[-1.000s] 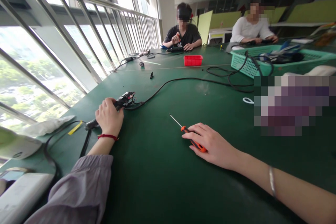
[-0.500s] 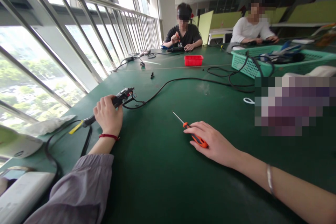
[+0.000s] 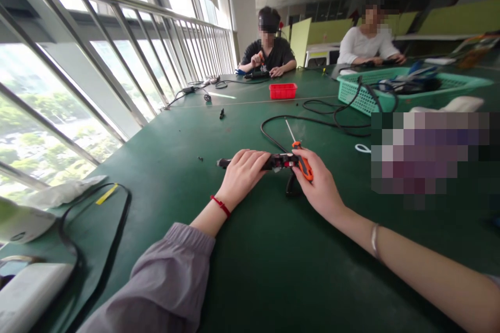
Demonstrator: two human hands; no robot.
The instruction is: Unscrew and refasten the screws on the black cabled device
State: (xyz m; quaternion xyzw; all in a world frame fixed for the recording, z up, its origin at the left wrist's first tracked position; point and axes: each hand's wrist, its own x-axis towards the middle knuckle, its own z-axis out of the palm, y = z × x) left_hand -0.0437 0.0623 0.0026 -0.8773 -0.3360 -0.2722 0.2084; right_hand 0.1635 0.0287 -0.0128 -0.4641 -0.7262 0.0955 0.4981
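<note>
My left hand [image 3: 246, 174] is wrapped over a long black handheld device [image 3: 279, 161] whose right end is opened up, with red and metallic inner parts showing. In my right hand [image 3: 318, 182] is a screwdriver [image 3: 304, 164] with an orange and black handle, its thin shaft pointing up and away. The fingertips of that hand also meet the device's right end. A black cable [image 3: 273, 138] runs from near this end toward the basket. Just below hangs a dark piece [image 3: 290, 186] that I cannot make out. My palms hide part of both things.
A red tray [image 3: 283, 91] stands ahead, and a green basket [image 3: 351, 96] of tools and cables is at the right. Small black parts [image 3: 222, 114] lie on the green table [image 3: 242, 281]. At the left are a black strap [image 3: 117, 242] and a white box [image 3: 35, 291]. Two people sit opposite.
My left hand has carried the device from the left to the middle and turned it level. My right hand has moved up to it, with the screwdriver now gripped and tipped more upright.
</note>
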